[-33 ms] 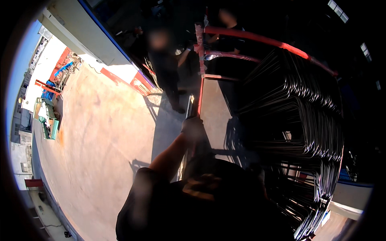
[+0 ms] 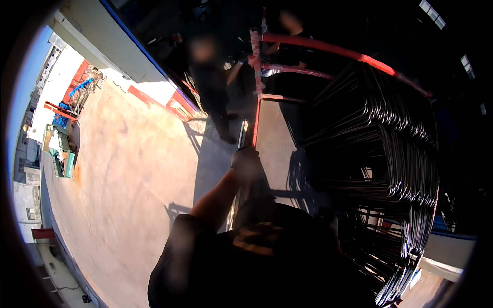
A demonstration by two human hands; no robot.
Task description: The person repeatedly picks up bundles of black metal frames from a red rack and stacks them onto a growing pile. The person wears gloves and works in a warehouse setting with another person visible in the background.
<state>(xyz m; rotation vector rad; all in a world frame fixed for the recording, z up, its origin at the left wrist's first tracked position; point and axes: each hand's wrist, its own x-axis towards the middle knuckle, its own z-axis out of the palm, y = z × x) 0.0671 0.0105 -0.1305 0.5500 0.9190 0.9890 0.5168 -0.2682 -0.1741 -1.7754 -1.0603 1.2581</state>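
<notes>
My left arm reaches forward, and my left hand [image 2: 245, 160] is closed around a red metal rail [image 2: 256, 120]. The hand is partly blurred, and its fingertips are hidden behind the rail. This rail belongs to a tall red rack, whose upright [image 2: 255, 61] is wrapped in clear film and whose long top bar [image 2: 354, 54] curves away to the right. Several bent dark metal tube frames [image 2: 400, 159] lie stacked in close rows on the rack at my right. My right hand does not show; deep shadow covers that side of my body.
Beyond the rack's left end stands a person in dark clothes [image 2: 210, 87]; another person [image 2: 292, 49] is behind the upper bars. A wall with a red-and-white base [image 2: 164, 100] is at far left. Out on the sunlit concrete floor [image 2: 133, 190] sits a green cart [image 2: 64, 154].
</notes>
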